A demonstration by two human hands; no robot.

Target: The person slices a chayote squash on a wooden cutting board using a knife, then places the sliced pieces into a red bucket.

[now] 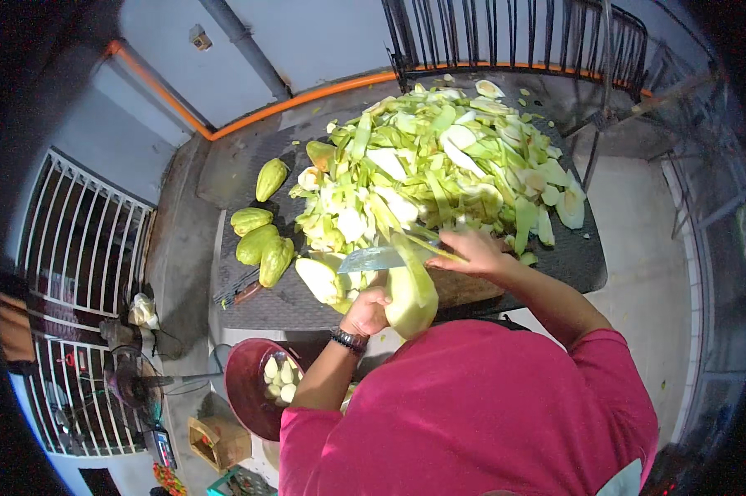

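Note:
My left hand (368,313), with a dark beaded bracelet at the wrist, grips a large pale green chayote-like vegetable (413,297) near the table's front edge. A wide-bladed knife (368,259) is in my right hand (475,253). Its blade lies across the upper part of the vegetable, where a strip of peel hangs over it. Just beyond my hands rises a big heap of green and white peelings (435,161). To the left of the vegetable lies a pale cut piece (319,280). A wooden board (469,291) shows partly beneath my right forearm.
Several whole chayotes (255,245) lie on the dark-covered table (249,316) at the left, beside a brown-handled tool (248,292). Below stands a maroon basin (243,397) with peeled pieces (280,378). A fan (134,378) and a cardboard box (221,440) are further left.

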